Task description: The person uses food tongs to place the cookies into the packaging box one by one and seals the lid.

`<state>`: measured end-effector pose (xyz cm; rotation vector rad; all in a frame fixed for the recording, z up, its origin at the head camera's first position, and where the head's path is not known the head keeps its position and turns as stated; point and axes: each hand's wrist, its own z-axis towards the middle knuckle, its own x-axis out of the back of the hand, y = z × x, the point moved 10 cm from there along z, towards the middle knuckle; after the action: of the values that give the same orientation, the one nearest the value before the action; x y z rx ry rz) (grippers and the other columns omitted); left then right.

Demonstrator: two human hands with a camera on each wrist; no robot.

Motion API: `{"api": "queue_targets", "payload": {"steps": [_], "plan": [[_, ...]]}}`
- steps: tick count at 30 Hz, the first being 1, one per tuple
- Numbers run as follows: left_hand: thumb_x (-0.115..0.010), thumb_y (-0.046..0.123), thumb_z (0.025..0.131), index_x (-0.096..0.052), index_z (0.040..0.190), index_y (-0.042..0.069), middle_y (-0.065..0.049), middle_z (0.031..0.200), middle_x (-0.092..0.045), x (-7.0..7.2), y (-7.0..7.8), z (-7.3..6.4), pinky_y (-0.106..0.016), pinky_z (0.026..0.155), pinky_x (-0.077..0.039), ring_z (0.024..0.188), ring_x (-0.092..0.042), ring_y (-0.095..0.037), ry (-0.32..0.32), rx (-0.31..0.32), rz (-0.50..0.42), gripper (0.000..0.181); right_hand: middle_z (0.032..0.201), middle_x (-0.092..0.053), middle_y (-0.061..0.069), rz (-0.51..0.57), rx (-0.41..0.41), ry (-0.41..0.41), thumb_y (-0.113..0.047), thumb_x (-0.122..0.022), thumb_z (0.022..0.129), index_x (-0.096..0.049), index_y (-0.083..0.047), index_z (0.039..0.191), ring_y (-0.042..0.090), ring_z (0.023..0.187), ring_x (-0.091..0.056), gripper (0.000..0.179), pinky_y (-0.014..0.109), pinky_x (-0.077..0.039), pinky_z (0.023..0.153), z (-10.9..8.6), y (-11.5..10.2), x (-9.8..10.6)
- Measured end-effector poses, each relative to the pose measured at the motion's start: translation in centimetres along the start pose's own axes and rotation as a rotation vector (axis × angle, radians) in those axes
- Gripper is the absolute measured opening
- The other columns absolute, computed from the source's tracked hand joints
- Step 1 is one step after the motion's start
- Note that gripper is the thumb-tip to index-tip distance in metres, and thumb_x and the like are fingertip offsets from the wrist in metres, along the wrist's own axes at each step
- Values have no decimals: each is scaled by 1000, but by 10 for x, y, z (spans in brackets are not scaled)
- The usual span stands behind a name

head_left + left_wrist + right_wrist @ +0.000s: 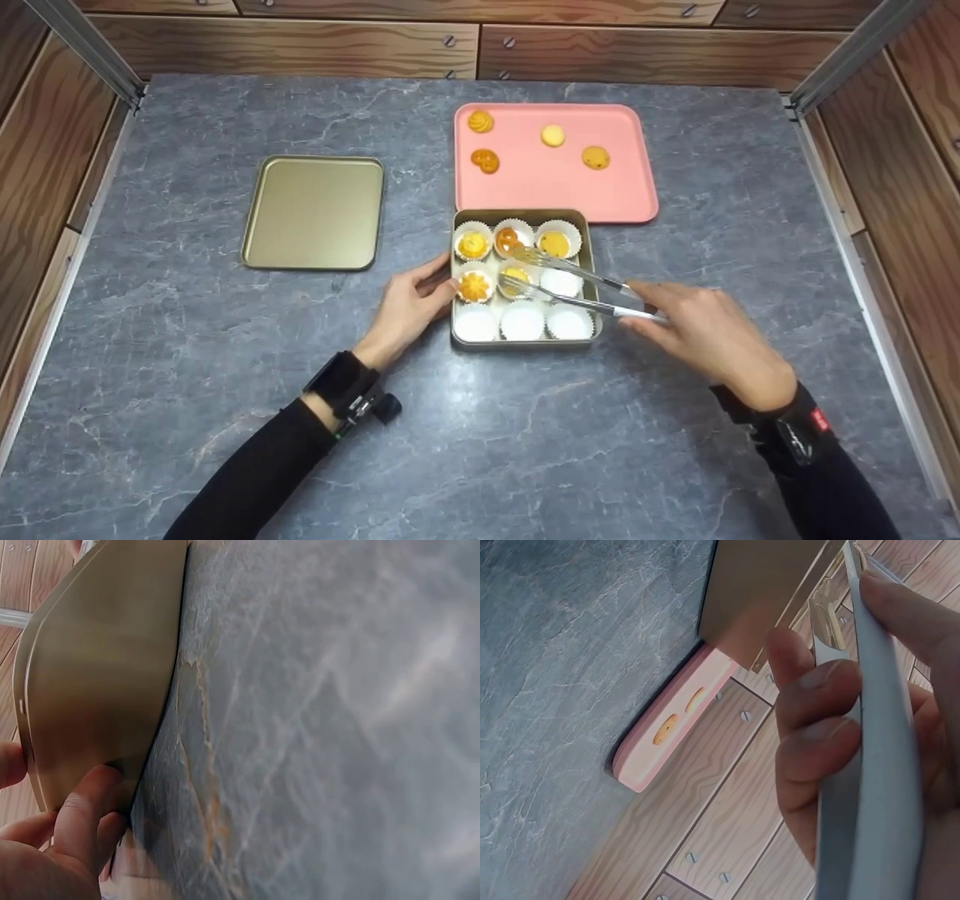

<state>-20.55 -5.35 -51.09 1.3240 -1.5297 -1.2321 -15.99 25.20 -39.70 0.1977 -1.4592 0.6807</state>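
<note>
On the counter [450, 457], one pink tray [540, 187], one tin [525, 345] and one flat lid [311, 214]. On the tray, four biscuits [596, 157]: one swirled, one pretzel-shaped, two round. Inside the tin, nine paper cups [476, 322] in three rows of three: five with a biscuit [473, 286] apiece, four white inside. In the middle cup, apparently just one, though hard to tell behind the tongs [600, 306]. Of tongs, one pair; of hands, two: one left hand [409, 307], one right hand [705, 326].
</note>
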Motion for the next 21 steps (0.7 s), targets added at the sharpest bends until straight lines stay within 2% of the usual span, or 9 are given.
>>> {"api": "queue_targets", "payload": {"steps": [4,11,16,21], "plan": [[-68,6,98,-45,154,8,-19,157,-45,0,0,0,-28,95,-60,126,-63,-27,-3,-7,5,60,95,-77,8,32,-11,31,-27,-83,90,-69,-8,132,18,71,-69,49,38,-60,57,0,3,3],[-68,7,99,-45,154,8,-19,156,-46,0,-1,-1,-27,95,-59,125,-64,-26,1,-9,21,60,85,-72,7,49,-10,157,-20,-84,89,-69,-3,132,15,65,-63,49,34,-57,52,5,11,14],[-68,6,99,-45,154,6,-19,157,-46,-1,0,0,-26,96,-59,126,-64,-26,0,-27,31,59,85,-73,10,38,-43,218,-16,-82,90,-69,0,130,16,62,-61,45,33,-55,49,11,25,24],[-68,6,99,-45,153,4,-20,158,-44,-1,1,0,-26,98,-57,128,-62,-28,0,-48,28,59,88,-75,14,36,-108,240,-19,-80,92,-67,-1,133,17,57,-59,46,30,-52,44,19,43,29]]}}
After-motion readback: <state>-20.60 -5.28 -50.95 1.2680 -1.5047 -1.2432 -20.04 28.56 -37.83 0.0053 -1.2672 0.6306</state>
